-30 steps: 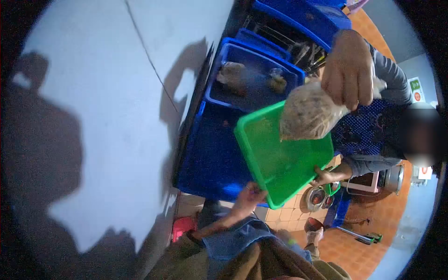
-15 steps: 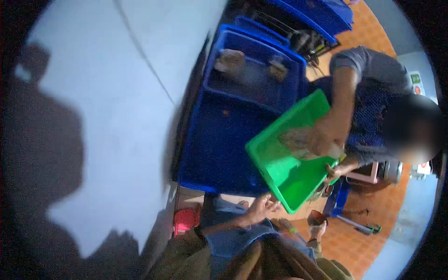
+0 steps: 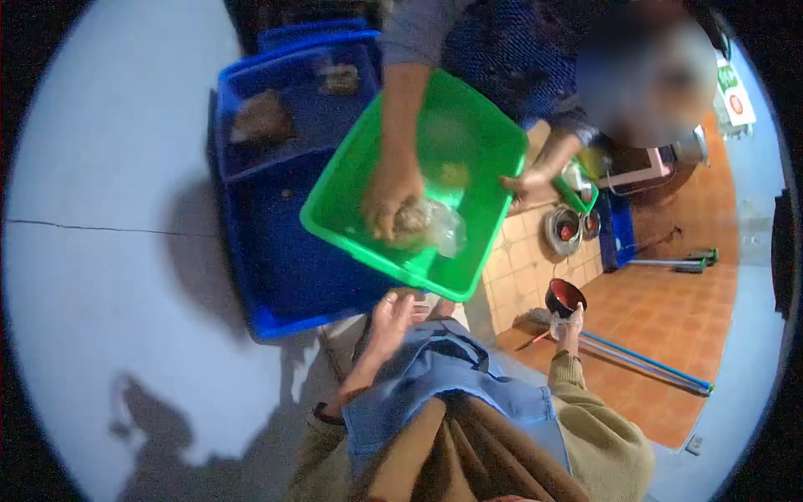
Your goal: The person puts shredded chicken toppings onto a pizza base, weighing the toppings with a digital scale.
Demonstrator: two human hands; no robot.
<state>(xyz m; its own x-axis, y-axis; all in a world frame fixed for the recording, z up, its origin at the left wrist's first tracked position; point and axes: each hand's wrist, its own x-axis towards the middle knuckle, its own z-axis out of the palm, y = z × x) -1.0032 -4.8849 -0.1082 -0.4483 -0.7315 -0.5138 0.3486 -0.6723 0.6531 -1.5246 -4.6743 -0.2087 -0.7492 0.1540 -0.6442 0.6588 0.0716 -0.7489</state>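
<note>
A: What's moved?

B: The co-worker's near hand [image 3: 393,197]. A second ago it held a bag above the green tub [image 3: 347,180]; now it is down inside, fingers closed on a clear plastic bag [image 3: 447,230].

A: Can you see what's in that bag?

B: A pale lump, partly covered by the fingers and too blurred to name. A second yellowish blob [image 3: 454,174] shows behind it, just as vague.

A: And the wearer's own hands?

B: The left hand [image 3: 395,324] is spread, palm up, just below the tub's near rim. It gripped that corner earlier; whether it touches now, I can't tell. The right hand [image 3: 568,320] is closed on a dark bowl [image 3: 566,294], reddish inside, though its exact finger placement is hard to make out.

A: Who steadies the tub?

B: The co-worker's other hand [image 3: 531,180], at the far edge. Their body is cut off at the top.

A: What's under the tub?

B: It overlaps a blue tray [image 3: 301,272], hiding part of it. Beyond, a brownish lump [image 3: 263,117] and a smaller pale one [image 3: 339,79] sit in shadow.
</note>
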